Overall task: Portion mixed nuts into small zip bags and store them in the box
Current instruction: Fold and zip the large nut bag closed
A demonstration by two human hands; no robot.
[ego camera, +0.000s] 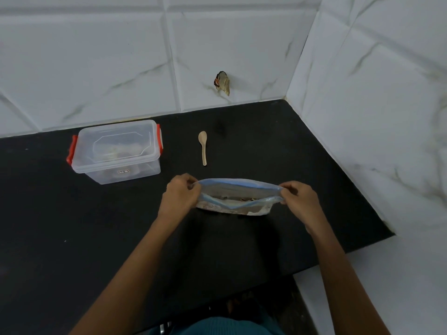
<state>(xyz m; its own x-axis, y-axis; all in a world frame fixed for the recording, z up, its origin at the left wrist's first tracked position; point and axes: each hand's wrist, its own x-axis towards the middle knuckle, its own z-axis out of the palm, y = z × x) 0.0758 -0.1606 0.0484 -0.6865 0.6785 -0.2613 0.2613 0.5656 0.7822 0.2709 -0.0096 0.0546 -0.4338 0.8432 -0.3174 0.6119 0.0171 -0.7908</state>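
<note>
Zip bag (238, 189) sat central on the table (96, 226), box (116, 151) at ten o'clock, spoon (204, 147) at twelve. Left hand (180, 193) and right hand (298, 200) pinched its top corners; soft, light, floppy, it seemed best gripped along that seal.

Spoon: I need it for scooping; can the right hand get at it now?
Probably, once freed: the right hand pinches the bag by a corner, but the spoon lies alone on the counter just beyond, nothing between.
</note>
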